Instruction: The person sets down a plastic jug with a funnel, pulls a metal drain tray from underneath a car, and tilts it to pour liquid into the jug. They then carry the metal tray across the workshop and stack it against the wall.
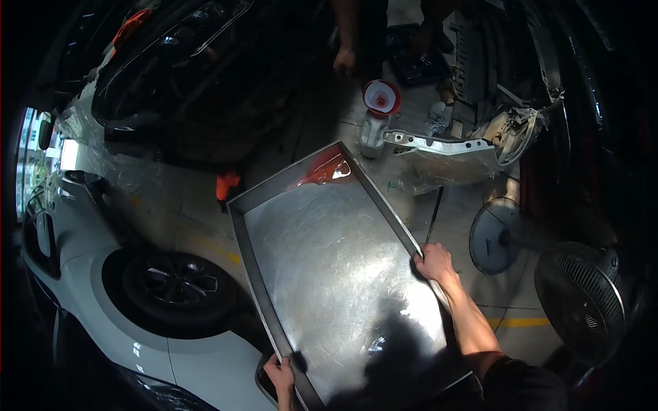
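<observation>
Tray: scuffed metal, rectangular | red liquid: glossy pool | left grip, right grip: both clasping tray

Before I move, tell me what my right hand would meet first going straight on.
Your right hand would first meet the rectangular grey metal tray, whose edge it grips; beyond that, depth is hard to judge.

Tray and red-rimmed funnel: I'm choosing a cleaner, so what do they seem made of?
Tray: bare metal, probably steel, worn-looking, with fine scratches and bright glare. Red-rimmed funnel: likely plastic, judging by its evenly coloured rim; too small to be sure.
</observation>
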`<state>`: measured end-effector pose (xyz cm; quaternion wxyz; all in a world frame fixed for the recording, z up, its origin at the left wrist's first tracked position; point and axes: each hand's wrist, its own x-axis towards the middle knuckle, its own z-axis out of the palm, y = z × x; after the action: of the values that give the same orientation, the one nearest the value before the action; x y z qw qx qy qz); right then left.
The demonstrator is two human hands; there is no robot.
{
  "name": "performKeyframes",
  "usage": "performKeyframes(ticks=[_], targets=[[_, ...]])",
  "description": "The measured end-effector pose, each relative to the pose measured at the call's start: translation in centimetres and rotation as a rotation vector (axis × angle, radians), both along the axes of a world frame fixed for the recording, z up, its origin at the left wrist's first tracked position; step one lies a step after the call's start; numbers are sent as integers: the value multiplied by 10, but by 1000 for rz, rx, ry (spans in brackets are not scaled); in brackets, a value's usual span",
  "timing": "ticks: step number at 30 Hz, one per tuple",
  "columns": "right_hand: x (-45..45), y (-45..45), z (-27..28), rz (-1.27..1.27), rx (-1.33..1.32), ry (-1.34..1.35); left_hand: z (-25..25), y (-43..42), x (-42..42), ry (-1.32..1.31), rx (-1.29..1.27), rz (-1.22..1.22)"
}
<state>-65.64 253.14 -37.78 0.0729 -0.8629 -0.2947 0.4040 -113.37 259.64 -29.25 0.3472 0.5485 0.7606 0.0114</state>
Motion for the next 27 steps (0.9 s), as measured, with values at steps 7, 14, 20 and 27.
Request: performKeyframes(ticks=[7, 14, 20, 27], targets=[[-49, -10, 8, 11, -7, -29, -7, -13, -45, -71, 49, 39], [-89, -21, 48, -54, 115, -51, 16, -5, -95, -132, 119, 13], [-109, -44, 96, -40, 137, -122, 60, -9, -122, -214, 142, -21], [-115, -85, 190, -148, 291, -96, 118, -49, -142, -451, 225, -14]])
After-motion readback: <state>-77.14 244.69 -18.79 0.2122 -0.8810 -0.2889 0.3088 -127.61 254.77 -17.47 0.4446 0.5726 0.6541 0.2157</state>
